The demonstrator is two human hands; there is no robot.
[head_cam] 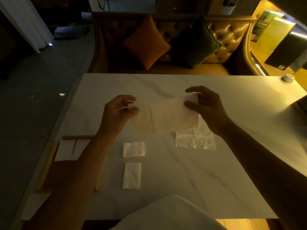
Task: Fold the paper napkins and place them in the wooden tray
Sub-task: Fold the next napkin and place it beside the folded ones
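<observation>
Start of a fold: right of the tray point(47, 165), which holds folded napkins point(65, 151), the left hand point(116, 113) pinches one edge of an open napkin point(167, 115) lifted over the worktop point(216, 180) and the right hand point(208, 108) pinches the other, each between its fingers; next, the edges probably need meeting squarely.

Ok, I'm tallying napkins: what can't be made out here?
All head view.
The wooden tray: left forearm covers its right side, so the napkins inside cannot be counted.
The open napkin on the table: its far part lies behind the held napkin and right hand.
The held napkin: its lower left edge fades into the table in dim light.
The small white object at the table's far right corner: too small to identify.
</observation>
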